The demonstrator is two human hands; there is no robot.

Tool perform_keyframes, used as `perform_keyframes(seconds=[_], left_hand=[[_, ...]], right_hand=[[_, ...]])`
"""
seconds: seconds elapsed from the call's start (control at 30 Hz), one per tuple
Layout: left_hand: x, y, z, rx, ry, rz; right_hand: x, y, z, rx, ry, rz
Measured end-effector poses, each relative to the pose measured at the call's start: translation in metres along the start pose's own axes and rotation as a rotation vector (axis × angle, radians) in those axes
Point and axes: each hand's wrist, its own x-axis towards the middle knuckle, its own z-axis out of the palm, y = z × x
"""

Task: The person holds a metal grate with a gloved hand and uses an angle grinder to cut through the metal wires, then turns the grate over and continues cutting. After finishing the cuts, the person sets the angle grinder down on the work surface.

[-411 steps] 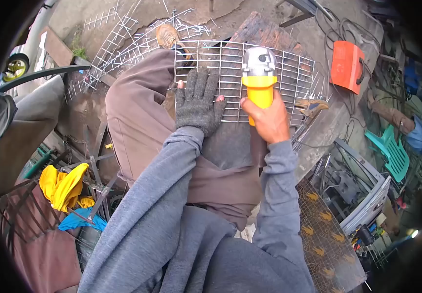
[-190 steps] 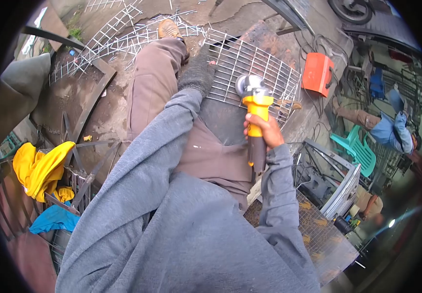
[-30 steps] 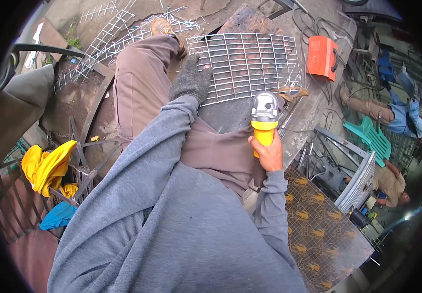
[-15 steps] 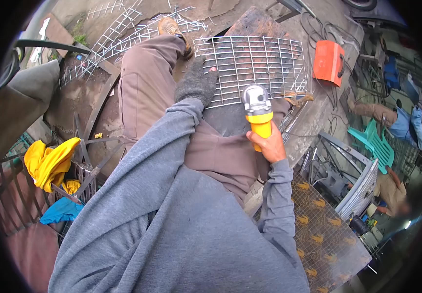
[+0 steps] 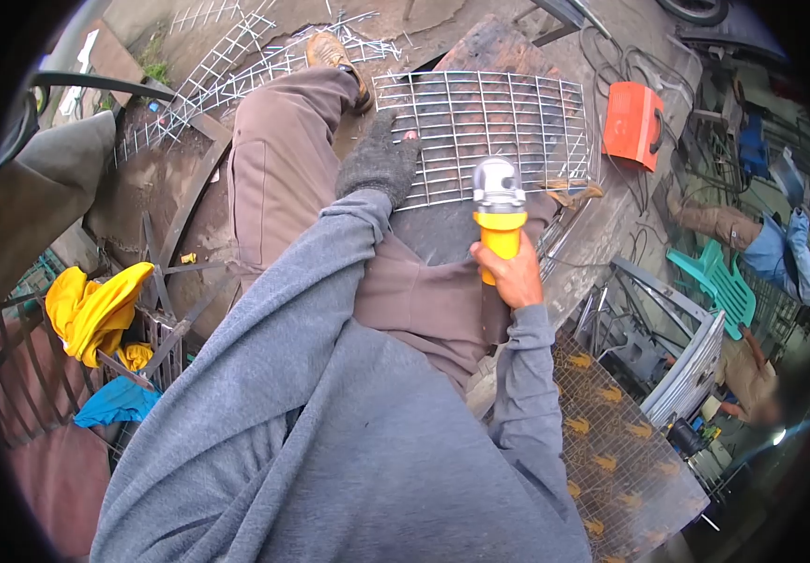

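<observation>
A panel of welded wire mesh lies across my lap and a rusty board. At its left edge my left hand, in a dark grey glove with a bare fingertip showing, is closed on the mesh. My right hand, bare, is wrapped round the yellow body of an angle grinder. The grinder's silver head is at the mesh's near edge, right of centre. Its disc is hidden from me.
Mesh offcuts lie on the ground at upper left. An orange-red box stands right of the mesh, among cables. Yellow cloth hangs over a metal frame at left. Two other people and a green plastic chair are at right.
The grinder has tilted more upright and shifted slightly to the right along the mesh's near edge. My left hand keeps its place on the mesh.
</observation>
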Motion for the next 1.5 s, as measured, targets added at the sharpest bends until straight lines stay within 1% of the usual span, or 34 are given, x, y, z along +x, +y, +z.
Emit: perform_keyframes(seconds=[0.07,0.13,0.2,0.27,0.33,0.37,0.43,0.47,0.53,0.6,0.67,0.77,0.8,0.87,0.93,1.0,1.03,1.07,1.1,1.13,1.2,1.23,1.3,1.33,1.4,1.43,1.47,1.5], left_hand=[[0.002,0.000,0.000,-0.032,-0.040,-0.041],[0.003,-0.001,0.003,-0.016,-0.026,-0.034],[0.003,-0.001,0.002,-0.002,-0.009,-0.037],[0.001,0.004,-0.004,0.030,-0.057,-0.064],[0.003,0.000,0.000,0.002,-0.066,-0.061],[0.005,-0.002,0.001,-0.026,-0.072,-0.065],[0.005,0.001,0.000,-0.003,-0.048,-0.048],[0.002,0.000,0.000,0.020,-0.031,-0.036],[0.001,0.002,-0.002,0.024,-0.028,-0.046],[0.001,0.002,-0.001,0.029,-0.027,-0.047],[0.005,0.000,0.001,0.005,-0.064,-0.079],[0.006,-0.004,0.004,-0.015,-0.039,-0.028],[0.005,-0.005,0.005,-0.015,-0.038,-0.037],[0.003,-0.004,0.006,0.008,-0.008,-0.034],[0.002,-0.003,0.004,-0.004,-0.024,-0.045],[0.007,-0.001,0.004,-0.016,-0.035,-0.041],[0.007,-0.005,0.006,-0.036,-0.028,-0.023],[0.008,-0.008,0.007,-0.055,-0.021,-0.007],[0.006,-0.003,0.004,-0.025,-0.036,-0.052],[0.004,0.002,0.000,-0.026,-0.035,-0.058],[0.001,0.008,-0.007,0.002,-0.053,-0.052],[0.002,0.006,-0.005,0.001,-0.057,-0.053],[0.007,0.001,0.003,-0.014,-0.079,-0.095],[0.008,-0.001,0.005,-0.012,-0.079,-0.086],[0.008,-0.002,0.004,0.018,-0.040,-0.048],[0.007,0.002,0.000,0.027,-0.070,-0.078],[0.008,0.001,0.001,0.026,-0.069,-0.079],[0.008,0.000,0.002,0.016,-0.072,-0.087]], right_hand=[[0.005,0.002,0.002,-0.287,0.000,-0.247],[0.010,0.008,0.002,-0.267,0.006,-0.241],[0.016,0.011,0.001,-0.087,0.040,-0.117],[0.018,0.013,-0.002,-0.100,0.047,-0.138],[0.014,-0.001,-0.005,-0.116,-0.060,-0.185],[0.017,0.005,-0.007,-0.114,-0.057,-0.186],[0.022,0.011,-0.008,-0.221,-0.062,-0.274],[0.022,0.015,-0.010,-0.222,-0.068,-0.271],[0.016,-0.008,-0.005,0.002,-0.067,-0.040],[0.021,-0.011,0.000,0.041,-0.049,-0.059],[0.028,-0.007,0.003,-0.027,-0.078,-0.189],[0.032,-0.005,0.001,-0.068,-0.089,-0.219],[0.032,-0.005,0.001,-0.071,-0.097,-0.216],[0.033,-0.009,0.002,0.024,-0.020,-0.130],[0.031,-0.014,0.004,0.028,-0.006,-0.114],[0.029,-0.017,0.003,-0.002,-0.134,-0.131],[0.028,-0.013,0.001,-0.001,-0.133,-0.135],[0.029,-0.004,-0.002,-0.084,-0.101,-0.213],[0.027,-0.003,-0.003,-0.171,-0.070,-0.286],[0.024,-0.002,-0.003,-0.174,-0.076,-0.285],[0.017,-0.004,-0.003,0.002,-0.024,-0.080],[0.015,-0.005,-0.002,0.001,-0.021,-0.077],[0.014,-0.008,-0.001,0.002,-0.102,-0.050],[0.015,-0.006,-0.001,0.007,-0.096,-0.054],[0.018,-0.001,0.001,-0.236,-0.020,-0.331],[0.020,-0.002,0.002,-0.122,-0.032,-0.261],[0.023,-0.004,0.003,-0.123,-0.033,-0.261],[0.027,-0.009,0.004,-0.022,-0.026,-0.152]])
